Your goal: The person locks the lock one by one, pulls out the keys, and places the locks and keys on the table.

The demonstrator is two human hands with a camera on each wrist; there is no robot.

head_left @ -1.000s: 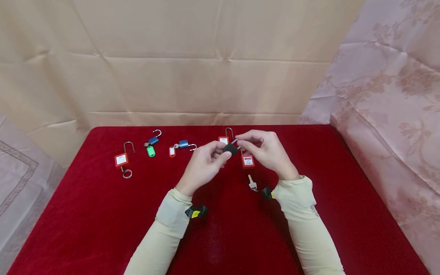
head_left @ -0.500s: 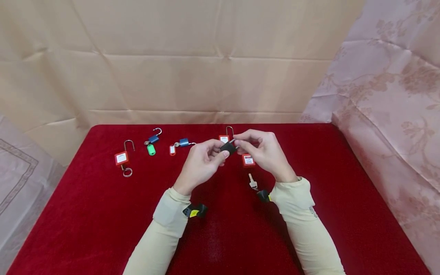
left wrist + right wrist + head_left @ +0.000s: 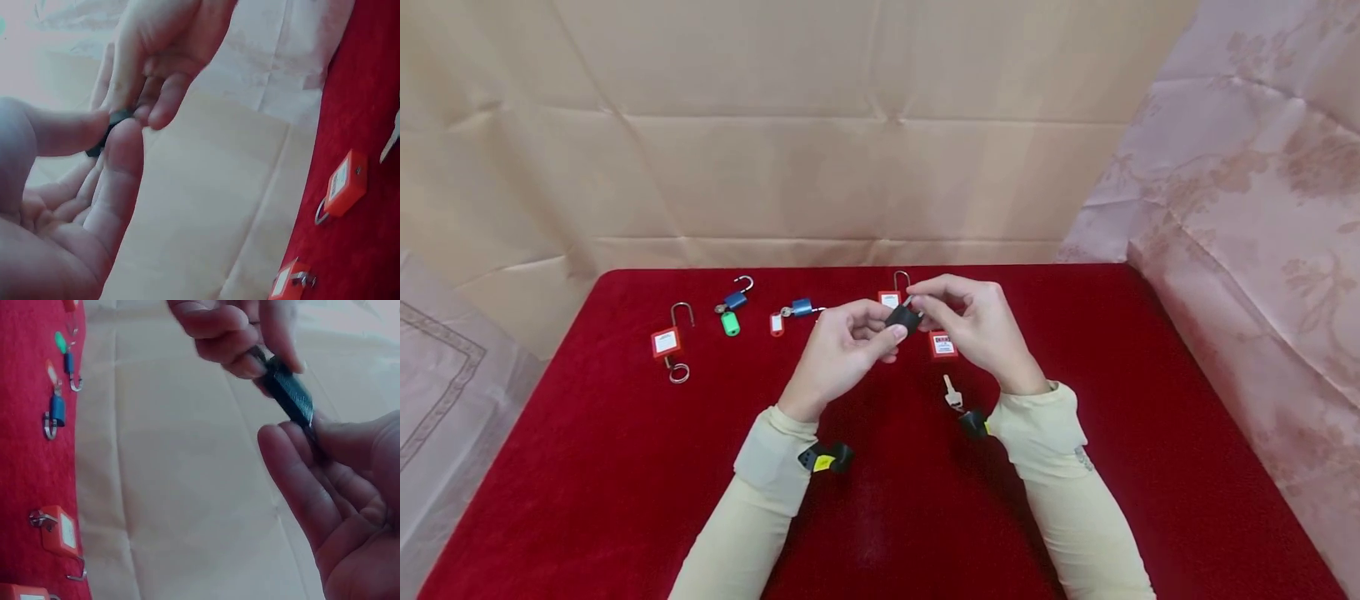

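Both hands hold a small black padlock in the air above the red table. My left hand grips the lock's body between thumb and fingers. My right hand pinches the silver metal end of the same lock. In the right wrist view the black padlock runs slantwise from the left hand down to the fingers of the right. The left wrist view shows only a sliver of the padlock between the fingertips.
On the table lie a red padlock and a loose key under the right hand. Another red padlock sits behind the hands, a third with a key ring at the left. Two blue padlocks carry tags.
Both hands have drifted slightly away from me with the black padlock, and its body has turned a little between the fingers. The things on the table have not moved.
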